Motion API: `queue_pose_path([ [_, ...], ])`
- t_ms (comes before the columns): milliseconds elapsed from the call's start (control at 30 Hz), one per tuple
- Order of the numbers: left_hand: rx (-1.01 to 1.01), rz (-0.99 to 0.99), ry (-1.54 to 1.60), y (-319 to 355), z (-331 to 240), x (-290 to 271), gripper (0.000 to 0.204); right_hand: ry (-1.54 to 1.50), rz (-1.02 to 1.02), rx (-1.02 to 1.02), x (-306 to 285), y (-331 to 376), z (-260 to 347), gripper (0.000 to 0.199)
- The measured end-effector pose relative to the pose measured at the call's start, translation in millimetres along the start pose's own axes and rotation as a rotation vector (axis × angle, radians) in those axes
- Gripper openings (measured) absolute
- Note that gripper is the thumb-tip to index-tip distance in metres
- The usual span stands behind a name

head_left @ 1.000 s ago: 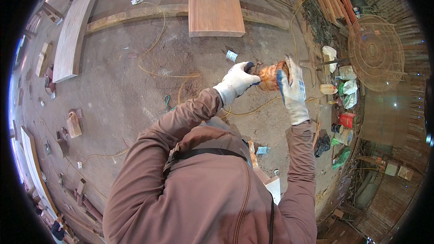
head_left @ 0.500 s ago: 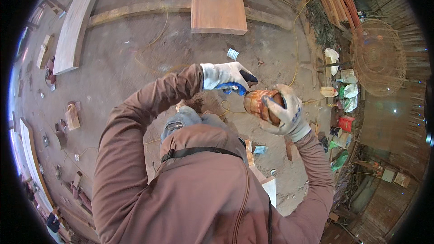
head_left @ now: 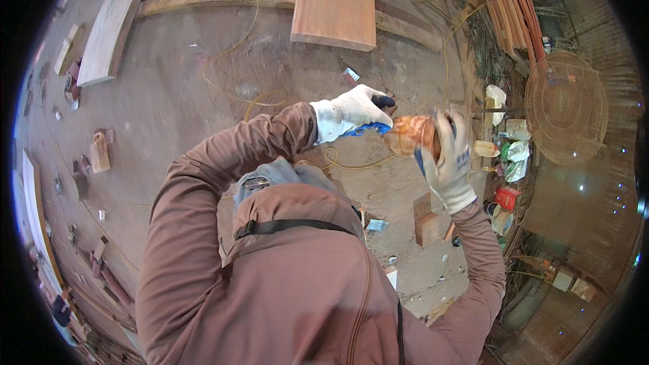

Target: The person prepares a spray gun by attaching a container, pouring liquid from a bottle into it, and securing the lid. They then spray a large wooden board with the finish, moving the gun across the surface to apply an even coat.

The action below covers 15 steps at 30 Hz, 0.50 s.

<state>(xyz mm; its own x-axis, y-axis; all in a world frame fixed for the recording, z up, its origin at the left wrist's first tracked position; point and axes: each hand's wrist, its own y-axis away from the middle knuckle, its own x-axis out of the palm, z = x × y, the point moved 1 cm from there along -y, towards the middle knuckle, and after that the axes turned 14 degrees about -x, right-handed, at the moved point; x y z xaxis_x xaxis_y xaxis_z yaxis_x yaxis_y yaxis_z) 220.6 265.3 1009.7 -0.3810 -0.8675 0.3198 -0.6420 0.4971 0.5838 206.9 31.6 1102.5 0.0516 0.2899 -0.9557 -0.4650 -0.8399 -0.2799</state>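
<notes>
A cylindrical container stained orange and brown (head_left: 410, 135) is held above the brown floor (head_left: 169, 115), its right end grasped by a worker's white-and-blue-gloved right hand (head_left: 449, 167). The similarly gloved left hand (head_left: 351, 113) meets the other end; whether it grips cannot be told. Beyond lies a broad reddish-brown wooden plank (head_left: 334, 3).

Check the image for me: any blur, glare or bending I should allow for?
Head view: the right hand's fingers look slightly smeared, while the can is readable but soft; head view: the upper-left plank bows with the fisheye; head view: bright fringing along the left rim, a dim wall with small bright specks at right.
</notes>
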Motion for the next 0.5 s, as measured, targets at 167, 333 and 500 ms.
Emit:
queue_pose_path([
  [167,0.003,0.159,-0.289,5.1,-7.9,-11.4,0.062,0.059,0.036,-0.459,-5.6,10.2,0.1,0.053],
  [333,0.037,0.000,-0.165,7.9,-13.3,-9.7,0.058,-0.034,0.076,-0.508,-10.7,-5.2,-18.2,0.046],
  [500,0.194,-0.359,0.149,-18.8,9.6,18.7,0.055,0.090,-0.164,0.103,42.8,-11.9,-45.8,0.044],
])
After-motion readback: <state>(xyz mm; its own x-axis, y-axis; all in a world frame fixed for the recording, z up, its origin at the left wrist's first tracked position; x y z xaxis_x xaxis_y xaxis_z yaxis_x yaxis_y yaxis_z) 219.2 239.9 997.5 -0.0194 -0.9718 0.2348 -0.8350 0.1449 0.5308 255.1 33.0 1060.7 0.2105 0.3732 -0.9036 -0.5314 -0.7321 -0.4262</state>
